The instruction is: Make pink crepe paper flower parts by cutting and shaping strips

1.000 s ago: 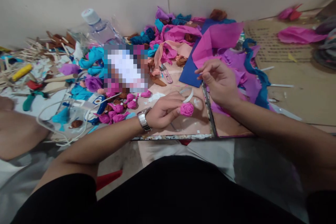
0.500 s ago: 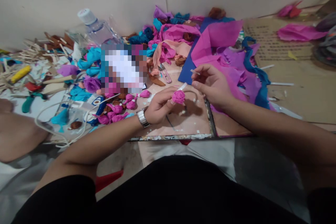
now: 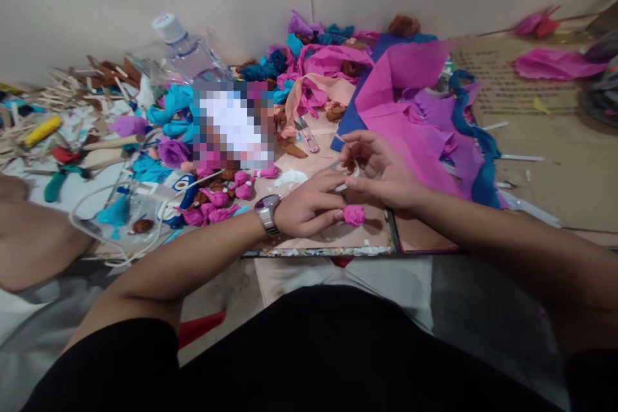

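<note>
My left hand point(image 3: 311, 206), a watch on its wrist, is closed round a small pink crepe-paper rose point(image 3: 355, 214) held low over the pale board point(image 3: 309, 241). My right hand point(image 3: 381, 170) is right beside it, fingers pinched on a clear roll of tape point(image 3: 351, 170) between the two hands. The tape's loose end is too small to make out. Several finished pink paper buds point(image 3: 217, 203) lie left of my left wrist.
Sheets of magenta, purple and blue crepe paper point(image 3: 410, 109) pile behind my hands. Small snips point(image 3: 306, 135), a plastic bottle point(image 3: 186, 51), a white cable point(image 3: 120, 206) and wooden sticks point(image 3: 72, 87) lie to the left. Cardboard point(image 3: 541, 141) covers the right. Another person's arm point(image 3: 29, 238) rests at far left.
My left hand has lowered the rose toward the board. My right hand came in from the right and closed on the tape roll, meeting the left hand.
</note>
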{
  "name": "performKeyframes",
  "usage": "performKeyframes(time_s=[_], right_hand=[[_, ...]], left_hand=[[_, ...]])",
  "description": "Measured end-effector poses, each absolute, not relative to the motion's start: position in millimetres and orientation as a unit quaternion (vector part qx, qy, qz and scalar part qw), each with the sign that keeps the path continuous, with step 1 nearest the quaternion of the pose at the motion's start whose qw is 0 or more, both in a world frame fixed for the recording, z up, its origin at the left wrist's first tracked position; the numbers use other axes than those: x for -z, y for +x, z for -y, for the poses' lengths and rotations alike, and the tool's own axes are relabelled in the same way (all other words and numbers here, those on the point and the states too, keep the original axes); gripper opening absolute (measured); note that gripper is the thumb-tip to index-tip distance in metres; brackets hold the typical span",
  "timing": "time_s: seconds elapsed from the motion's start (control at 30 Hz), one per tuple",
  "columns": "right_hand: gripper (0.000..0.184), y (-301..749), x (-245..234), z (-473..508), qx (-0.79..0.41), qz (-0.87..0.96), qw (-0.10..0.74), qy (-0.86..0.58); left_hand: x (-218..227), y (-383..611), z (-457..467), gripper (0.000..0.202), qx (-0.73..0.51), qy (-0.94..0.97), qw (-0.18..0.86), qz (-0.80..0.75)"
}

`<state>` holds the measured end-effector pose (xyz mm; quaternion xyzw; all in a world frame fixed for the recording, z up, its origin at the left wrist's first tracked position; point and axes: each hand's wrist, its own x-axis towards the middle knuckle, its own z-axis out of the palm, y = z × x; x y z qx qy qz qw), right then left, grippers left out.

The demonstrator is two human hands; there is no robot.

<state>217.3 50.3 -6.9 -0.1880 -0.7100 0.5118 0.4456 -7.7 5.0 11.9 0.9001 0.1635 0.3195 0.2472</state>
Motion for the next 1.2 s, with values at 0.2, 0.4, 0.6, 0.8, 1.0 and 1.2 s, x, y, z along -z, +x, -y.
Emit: performKeyframes(time_s=[0.2,0.4,0.6,0.8,1.0,1.2], right_hand=[[0.057,216.3,16.4,-65.6,-0.502,0.667,0.500,-0.229],[0.053,220.8,18.1,-76.3,-0.433,0.671,0.539,-0.267],[0.044,223.6,18.9,-76.0,-0.398,0.707,0.527,-0.253],[0.030,220.9,16.2,-74.1,-0.444,0.673,0.532,-0.257],[0.027,220.3,14.3,-73.7,-0.478,0.652,0.535,-0.244],[0.026,221.7,15.4,-71.7,-0.510,0.632,0.533,-0.237]], left_hand=[[-8.7,-10.3,-8.5,0.038,-0.362,0.862,0.246,-0.257],[-4.1,-7.7,-11.1,0.043,-0.420,0.808,0.211,-0.355],[-2.5,-6.4,-8.3,0.042,-0.452,0.781,0.210,-0.377],[-0.7,-6.4,-9.5,0.042,-0.463,0.771,0.227,-0.375],[1.5,-5.5,-10.8,0.041,-0.462,0.774,0.249,-0.353],[1.9,-5.8,-10.3,0.040,-0.464,0.773,0.253,-0.349]])
